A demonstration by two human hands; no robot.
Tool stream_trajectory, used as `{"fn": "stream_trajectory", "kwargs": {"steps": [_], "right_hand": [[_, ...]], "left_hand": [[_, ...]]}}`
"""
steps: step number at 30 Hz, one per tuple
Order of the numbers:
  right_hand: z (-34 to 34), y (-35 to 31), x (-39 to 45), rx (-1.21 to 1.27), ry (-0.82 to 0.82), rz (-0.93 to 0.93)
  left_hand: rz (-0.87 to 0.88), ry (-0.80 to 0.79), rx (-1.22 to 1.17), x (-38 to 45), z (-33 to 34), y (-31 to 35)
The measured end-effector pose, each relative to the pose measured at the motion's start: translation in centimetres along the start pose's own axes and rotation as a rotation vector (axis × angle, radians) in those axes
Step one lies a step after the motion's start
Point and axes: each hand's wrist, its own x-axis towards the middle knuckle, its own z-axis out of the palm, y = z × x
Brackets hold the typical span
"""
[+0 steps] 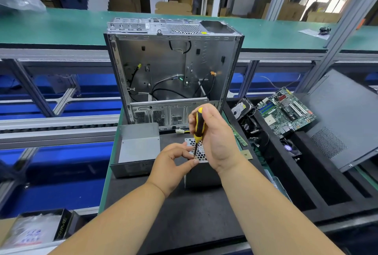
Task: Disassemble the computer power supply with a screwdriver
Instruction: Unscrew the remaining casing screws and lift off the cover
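Yellow-and-black screwdriver (198,125) stood upright in the right hand (214,138), fingers clenched around its handle, tip on the power supply (201,169) on the desk (196,213). Left hand (173,164) fingers pinched the shaft near the tip.

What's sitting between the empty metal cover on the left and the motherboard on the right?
In the head view, the power supply stands between the metal cover and the motherboard, with both hands on it: right hand gripping the screwdriver, left hand at its tip.
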Motion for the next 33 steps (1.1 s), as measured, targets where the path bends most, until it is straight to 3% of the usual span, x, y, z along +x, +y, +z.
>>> {"fn": "stream_trajectory", "kwargs": {"steps": [9,19,33], "right_hand": [[-0.3,-0.5,0.3,0.028,-0.021,0.012],[0.3,0.2,-0.1,0.053,0.068,-0.003],[-0.2,-0.1,0.6,0.025,0.002,0.044]], "left_hand": [[0.006,0.013,-0.012,-0.1,0.0,0.2],[0.023,0.011,-0.001,0.0,0.1,0.0],[0.019,0.019,-0.012,-0.2,0.0,0.4]]}}
